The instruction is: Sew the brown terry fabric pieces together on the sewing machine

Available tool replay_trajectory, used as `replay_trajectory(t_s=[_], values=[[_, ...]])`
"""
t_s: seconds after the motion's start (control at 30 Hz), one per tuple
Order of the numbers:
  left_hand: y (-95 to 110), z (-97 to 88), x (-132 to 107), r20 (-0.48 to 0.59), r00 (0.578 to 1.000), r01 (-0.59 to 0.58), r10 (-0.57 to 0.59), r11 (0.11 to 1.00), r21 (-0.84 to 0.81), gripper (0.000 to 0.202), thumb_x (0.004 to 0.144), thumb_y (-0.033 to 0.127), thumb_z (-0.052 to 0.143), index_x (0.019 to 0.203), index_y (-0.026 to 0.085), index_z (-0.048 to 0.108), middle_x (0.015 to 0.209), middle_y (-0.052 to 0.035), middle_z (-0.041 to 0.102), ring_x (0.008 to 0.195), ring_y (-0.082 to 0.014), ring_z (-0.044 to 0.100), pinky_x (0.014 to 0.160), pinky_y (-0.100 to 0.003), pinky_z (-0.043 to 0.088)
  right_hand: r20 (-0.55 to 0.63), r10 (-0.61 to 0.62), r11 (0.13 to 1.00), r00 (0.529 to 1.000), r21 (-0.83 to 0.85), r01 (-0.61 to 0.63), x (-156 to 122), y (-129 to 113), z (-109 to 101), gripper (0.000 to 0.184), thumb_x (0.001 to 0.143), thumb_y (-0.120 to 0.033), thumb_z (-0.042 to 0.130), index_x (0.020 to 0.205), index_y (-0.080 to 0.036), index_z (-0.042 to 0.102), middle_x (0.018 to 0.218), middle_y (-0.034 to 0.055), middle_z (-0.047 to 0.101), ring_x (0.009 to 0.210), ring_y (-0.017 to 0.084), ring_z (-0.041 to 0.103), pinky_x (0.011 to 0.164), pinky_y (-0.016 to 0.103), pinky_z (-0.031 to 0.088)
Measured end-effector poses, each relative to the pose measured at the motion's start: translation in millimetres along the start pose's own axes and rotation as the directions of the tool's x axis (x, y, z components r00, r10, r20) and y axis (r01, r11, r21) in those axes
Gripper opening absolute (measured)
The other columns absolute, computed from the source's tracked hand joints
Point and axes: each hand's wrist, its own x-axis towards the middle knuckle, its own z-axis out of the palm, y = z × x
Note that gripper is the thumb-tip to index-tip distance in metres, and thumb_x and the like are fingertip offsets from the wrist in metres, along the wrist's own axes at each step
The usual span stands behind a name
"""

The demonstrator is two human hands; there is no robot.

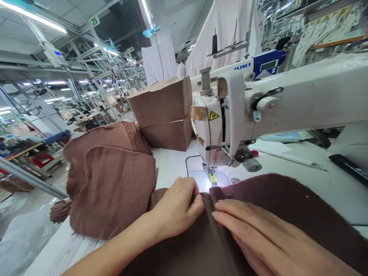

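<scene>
Brown fabric (287, 199) under both hands, left hand (178, 207) pinching it, right hand (258, 234) flat

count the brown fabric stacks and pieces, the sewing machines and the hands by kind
Stacks of cut brown fleece fabric: 2, one front left, one behind
Dark brown fabric piece under the hands: 1
White sewing machine: 1
Hands: 2, left hand, right hand
Total: 6

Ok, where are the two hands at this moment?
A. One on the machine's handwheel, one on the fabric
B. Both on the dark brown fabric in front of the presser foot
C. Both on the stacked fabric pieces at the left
B: the left hand pinches the dark brown fabric and the right hand lies flat on it, just before the presser foot.
</scene>
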Motion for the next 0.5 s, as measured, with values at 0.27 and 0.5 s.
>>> replay_trajectory(t_s=[0.27,0.5], values=[[9,-9.6,4,0.272,0.907,0.417,-0.323,0.789,-0.452,0.026,0.081,0.034,0.063,0.100,0.017,0.069,0.069,0.0049,0.055,0.069,-0.0150,0.053,0.062,-0.024,0.037,0.120,0.038,0.984,0.992,-0.177,-0.017,-34,7,22,0.069,0.097,-0.024,0.040,0.163,-0.015,0.024,0.152,0.0060,0.052,0.118,0.024,0.068,0.087,0.032,0.062],[11,-10.7,12,0.485,0.811,0.580,-0.326,0.555,-0.597,0.056,0.038,0.050,0.091,0.078,0.017,0.071,0.076,0.0002,0.068,0.070,-0.0153,0.060,0.069,-0.028,0.048,0.247,-0.068,0.946,0.967,-0.292,0.141,-46,15,16,0.081,0.090,-0.035,0.045,0.163,-0.009,0.022,0.157,0.0168,0.041,0.117,0.034,0.068,0.073,0.047,0.065]])
